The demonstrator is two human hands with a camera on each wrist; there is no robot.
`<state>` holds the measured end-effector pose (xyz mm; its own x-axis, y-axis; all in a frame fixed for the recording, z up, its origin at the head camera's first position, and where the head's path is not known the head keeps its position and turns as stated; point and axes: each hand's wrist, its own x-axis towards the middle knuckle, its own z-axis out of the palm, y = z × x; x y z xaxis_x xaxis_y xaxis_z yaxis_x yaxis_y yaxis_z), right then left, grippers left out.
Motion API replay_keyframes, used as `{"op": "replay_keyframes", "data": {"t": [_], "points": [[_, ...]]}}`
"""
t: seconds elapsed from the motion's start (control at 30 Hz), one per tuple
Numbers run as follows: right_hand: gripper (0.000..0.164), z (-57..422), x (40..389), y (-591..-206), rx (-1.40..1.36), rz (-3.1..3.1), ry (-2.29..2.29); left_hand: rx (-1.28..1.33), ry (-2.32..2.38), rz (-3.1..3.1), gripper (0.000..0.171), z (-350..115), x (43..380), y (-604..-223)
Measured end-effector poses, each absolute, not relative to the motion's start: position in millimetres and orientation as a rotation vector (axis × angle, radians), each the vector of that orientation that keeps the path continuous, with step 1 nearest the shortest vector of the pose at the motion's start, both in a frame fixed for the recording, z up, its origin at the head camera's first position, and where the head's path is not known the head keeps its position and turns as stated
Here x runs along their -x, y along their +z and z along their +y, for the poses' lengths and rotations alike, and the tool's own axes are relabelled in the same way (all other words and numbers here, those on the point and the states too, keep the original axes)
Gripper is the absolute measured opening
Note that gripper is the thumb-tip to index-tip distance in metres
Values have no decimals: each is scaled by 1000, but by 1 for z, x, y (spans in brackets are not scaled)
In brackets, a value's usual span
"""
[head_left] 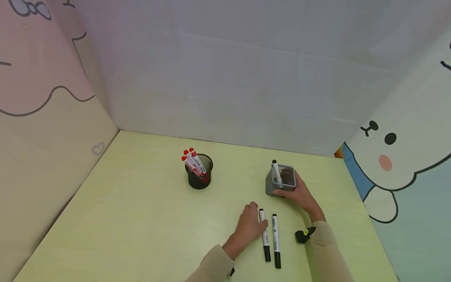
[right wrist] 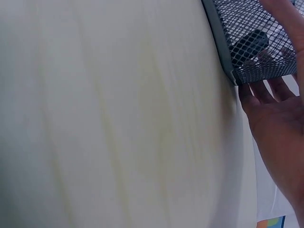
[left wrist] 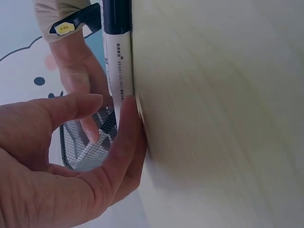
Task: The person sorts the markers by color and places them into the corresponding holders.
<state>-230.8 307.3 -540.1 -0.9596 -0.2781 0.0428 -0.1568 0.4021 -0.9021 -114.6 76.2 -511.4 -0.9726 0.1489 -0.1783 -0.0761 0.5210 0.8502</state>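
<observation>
My left hand reaches over a black-capped white marker on the table. In the left wrist view the fingertips touch or nearly touch that marker's side, while the thumb stands apart from it. A second black-capped marker lies just to the right, roughly parallel. Farther back, my right hand holds a square grey mesh pen holder, its thumb along the near side and fingers around the right. One white marker leans inside that holder, its black end also showing through the mesh in the right wrist view.
A round black mesh pen cup stands left of the square one, with several red-capped markers leaning in it. The pale yellow table meets a white wall behind and cartoon-printed panels at the sides.
</observation>
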Motion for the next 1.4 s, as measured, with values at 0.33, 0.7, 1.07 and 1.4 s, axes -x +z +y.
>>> {"op": "replay_keyframes", "data": {"t": [0.33,0.7,1.07,1.4], "points": [[85,307,229,-538,379,2558,-1587,-4,1384,2546,60,88,106,-506],[85,305,229,-537,381,2552,-1586,-4,1325,2619,55,90,104,-508],[87,305,228,-536,339,2528,-1592,-22,1199,2744,46,95,102,-516],[85,305,229,-537,341,2509,-1622,-8,1582,2518,36,80,105,-517]]}}
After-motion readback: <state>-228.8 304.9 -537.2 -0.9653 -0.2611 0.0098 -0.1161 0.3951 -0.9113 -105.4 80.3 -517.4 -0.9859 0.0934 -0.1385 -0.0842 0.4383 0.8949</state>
